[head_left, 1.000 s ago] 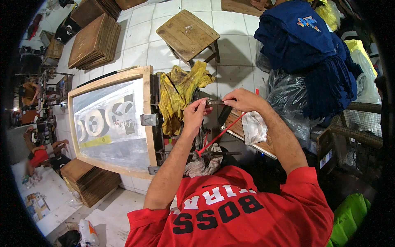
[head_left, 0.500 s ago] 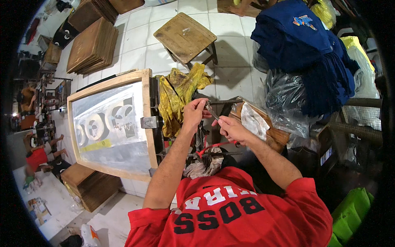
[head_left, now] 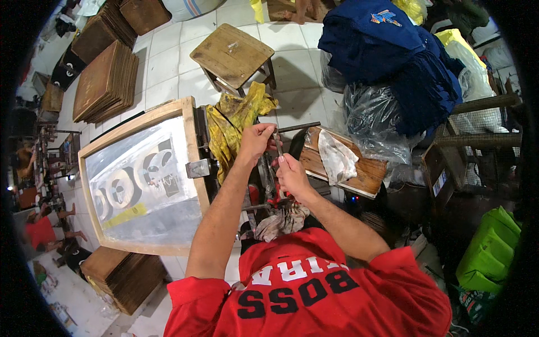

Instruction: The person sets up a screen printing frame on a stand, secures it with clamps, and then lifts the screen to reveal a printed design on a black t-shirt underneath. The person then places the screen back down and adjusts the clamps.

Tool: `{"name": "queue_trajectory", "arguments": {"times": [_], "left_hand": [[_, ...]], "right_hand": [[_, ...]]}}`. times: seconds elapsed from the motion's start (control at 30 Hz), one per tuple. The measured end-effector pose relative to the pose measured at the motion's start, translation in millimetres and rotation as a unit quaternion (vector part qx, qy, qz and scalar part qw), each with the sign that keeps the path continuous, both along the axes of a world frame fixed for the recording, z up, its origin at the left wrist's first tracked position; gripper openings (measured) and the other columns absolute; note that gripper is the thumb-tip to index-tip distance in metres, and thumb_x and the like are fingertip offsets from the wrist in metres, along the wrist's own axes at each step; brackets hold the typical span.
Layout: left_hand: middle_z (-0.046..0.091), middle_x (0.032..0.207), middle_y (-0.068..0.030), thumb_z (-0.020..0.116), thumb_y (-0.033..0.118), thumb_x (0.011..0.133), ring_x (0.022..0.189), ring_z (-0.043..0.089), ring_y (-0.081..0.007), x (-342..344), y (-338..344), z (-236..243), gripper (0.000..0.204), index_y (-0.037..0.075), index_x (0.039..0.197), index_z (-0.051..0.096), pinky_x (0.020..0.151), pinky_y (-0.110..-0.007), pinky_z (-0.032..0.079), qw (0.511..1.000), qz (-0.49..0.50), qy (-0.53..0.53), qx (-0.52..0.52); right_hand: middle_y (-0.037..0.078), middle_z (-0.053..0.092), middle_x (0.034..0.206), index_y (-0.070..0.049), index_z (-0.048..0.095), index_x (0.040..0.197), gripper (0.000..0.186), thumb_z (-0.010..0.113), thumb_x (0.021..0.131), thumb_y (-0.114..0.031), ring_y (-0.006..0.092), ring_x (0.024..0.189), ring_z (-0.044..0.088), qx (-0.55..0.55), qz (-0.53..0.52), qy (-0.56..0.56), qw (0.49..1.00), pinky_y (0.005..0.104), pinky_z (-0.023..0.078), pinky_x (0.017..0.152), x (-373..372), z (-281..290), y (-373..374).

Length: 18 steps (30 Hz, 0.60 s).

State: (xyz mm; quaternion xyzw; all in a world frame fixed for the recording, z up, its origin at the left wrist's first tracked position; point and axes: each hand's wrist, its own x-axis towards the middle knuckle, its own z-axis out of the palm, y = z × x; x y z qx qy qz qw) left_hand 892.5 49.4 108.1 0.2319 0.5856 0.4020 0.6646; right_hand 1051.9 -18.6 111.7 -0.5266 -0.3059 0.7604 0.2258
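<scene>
My left hand (head_left: 257, 141) is closed near the top of a slim metal tool (head_left: 279, 143), perhaps a wrench, beside a dark metal bar. My right hand (head_left: 289, 177) is closed around the tool's lower end, just below and to the right. Both are over a metal clamp rig. To the left, a wood-framed printing screen (head_left: 188, 106) with pale shapes is fixed by a metal clamp (head_left: 199, 168). A yellow stained cloth (head_left: 224, 121) hangs beside my left hand. A wooden board (head_left: 370, 174) with a white rag (head_left: 342, 160) lies to the right.
A wooden stool (head_left: 230, 50) stands ahead on white tiles. Stacked brown boards (head_left: 98, 84) stand left. Navy fabric (head_left: 370, 50) on plastic bags, a mesh rack (head_left: 466, 146) and a green bag (head_left: 488, 247) are right. Other people (head_left: 42, 227) show at far left and top (head_left: 295, 16).
My right hand has moved down and left, swinging the tool from level to nearly upright. My left hand has shifted slightly up. The red strap is now mostly hidden by my right hand.
</scene>
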Motion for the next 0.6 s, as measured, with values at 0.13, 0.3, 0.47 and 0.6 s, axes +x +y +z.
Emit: {"name": "queue_trajectory", "arguments": {"times": [0.13, 0.3, 0.47, 0.6], "left_hand": [[0.072, 0.097, -0.0122, 0.055, 0.013, 0.104, 0.082, 0.073, -0.0218, 1, -10, 0, 0.03, -0.002, 0.129, 0.062, 0.068, -0.034, 0.06, 0.998, 0.043, -0.038, 0.021], [0.072, 0.093, -0.0107, 0.059, 0.01, 0.102, 0.076, 0.071, -0.0182, -3, -16, -4, 0.025, -0.003, 0.122, 0.067, 0.064, -0.032, 0.061, 0.994, 0.083, -0.029, 0.064], [0.07, 0.092, -0.0091, 0.063, 0.012, 0.1, 0.075, 0.07, -0.0183, 0, -20, -7, 0.027, -0.001, 0.123, 0.067, 0.068, -0.035, 0.062, 0.995, 0.079, -0.041, 0.048], [0.07, 0.09, -0.0093, 0.064, 0.012, 0.099, 0.076, 0.069, -0.0173, 3, -18, -9, 0.025, -0.001, 0.12, 0.067, 0.068, -0.035, 0.062, 0.994, 0.09, -0.035, 0.056]], "right_hand": [[0.0, 0.049, 0.064, -0.008, 0.051, 0.093, 0.027, 0.044, 0.108, -0.029, 0.0084, 0.049, 0.044, 0.121, 0.085, -0.088, 0.985, 0.0279, 0.037, 0.044, 3, 8, 6], [-0.002, 0.047, 0.062, -0.008, 0.055, 0.097, 0.027, 0.044, 0.108, -0.029, 0.0075, 0.049, 0.042, 0.106, 0.113, -0.076, 0.985, 0.0264, 0.034, 0.043, 17, 15, 20], [-0.004, 0.045, 0.065, -0.009, 0.06, 0.106, 0.031, 0.041, 0.109, -0.033, 0.0057, 0.05, 0.036, 0.03, 0.154, -0.072, 0.985, 0.0241, 0.029, 0.042, 35, 28, 34], [-0.004, 0.045, 0.066, -0.009, 0.063, 0.105, 0.031, 0.042, 0.108, -0.033, 0.0058, 0.052, 0.038, 0.032, 0.192, -0.073, 0.978, 0.0246, 0.03, 0.043, 43, 32, 47]]}}
